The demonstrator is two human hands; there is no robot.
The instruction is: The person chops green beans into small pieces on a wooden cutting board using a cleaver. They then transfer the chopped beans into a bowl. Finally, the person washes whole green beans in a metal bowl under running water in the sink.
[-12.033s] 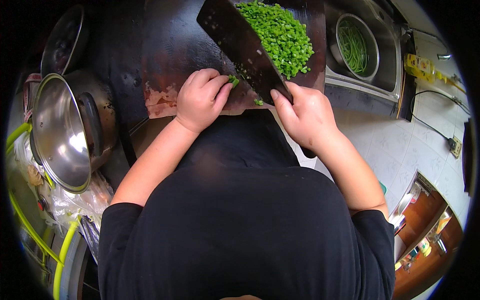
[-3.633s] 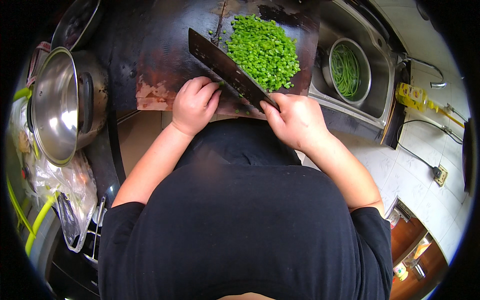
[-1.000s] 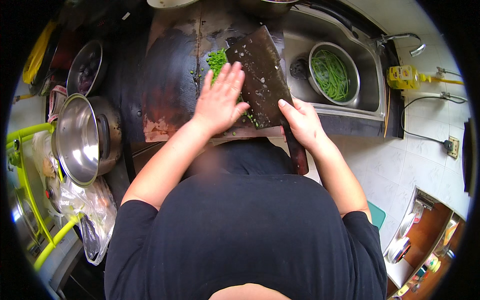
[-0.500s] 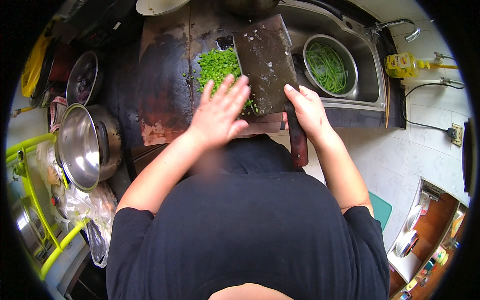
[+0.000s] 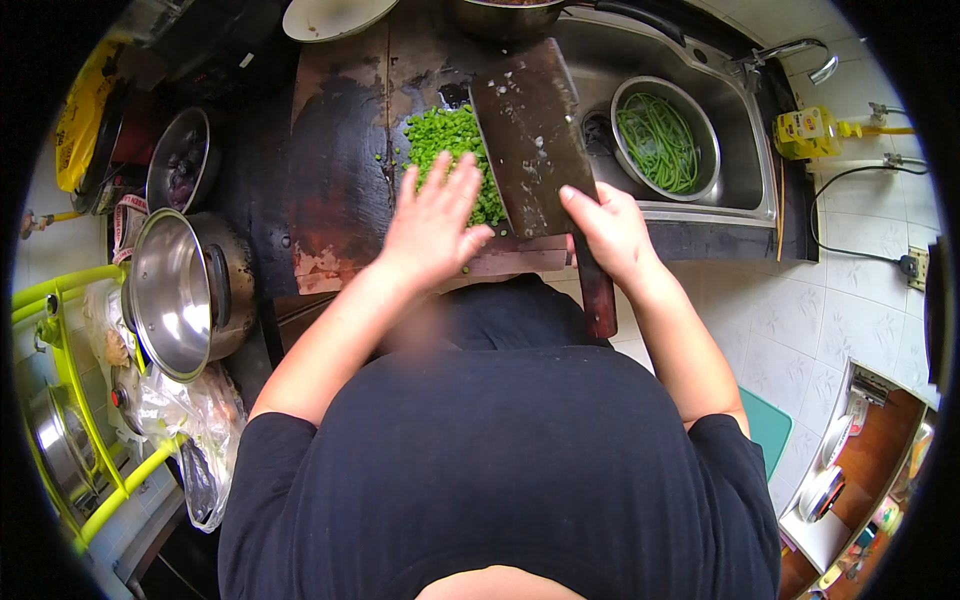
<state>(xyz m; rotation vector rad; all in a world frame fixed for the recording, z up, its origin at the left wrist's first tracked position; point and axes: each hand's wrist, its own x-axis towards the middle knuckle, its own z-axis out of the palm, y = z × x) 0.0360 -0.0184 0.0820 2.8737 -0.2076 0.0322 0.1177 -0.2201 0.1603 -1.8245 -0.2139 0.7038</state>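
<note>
My right hand (image 5: 612, 232) is closed round the dark wooden handle of a broad cleaver (image 5: 535, 140). Its wide, wet blade has pale specks stuck to it and lies almost flat over the board's right side. Chopped green beans (image 5: 445, 135) form a bright pile along the blade's left edge. Over the near side of that pile hovers or rests my left hand (image 5: 432, 215), open with fingers spread; whether it touches the pieces I cannot tell. Beneath is a dark, worn wooden cutting board (image 5: 340, 165). The blade hides part of the board.
A metal bowl of long green beans (image 5: 655, 140) stands in the sink (image 5: 752, 150) at right. Left are a steel pot (image 5: 170, 295), a bowl with dark pieces (image 5: 180, 165) and a green rack (image 5: 65, 360). A white dish (image 5: 335, 20) and a pan (image 5: 510, 20) stand at the back.
My left hand has shifted slightly left, its fingertips away from the blade's edge and over the chopped pile. The cleaver stays in my right hand, barely moved. The whole view has shifted a little.
</note>
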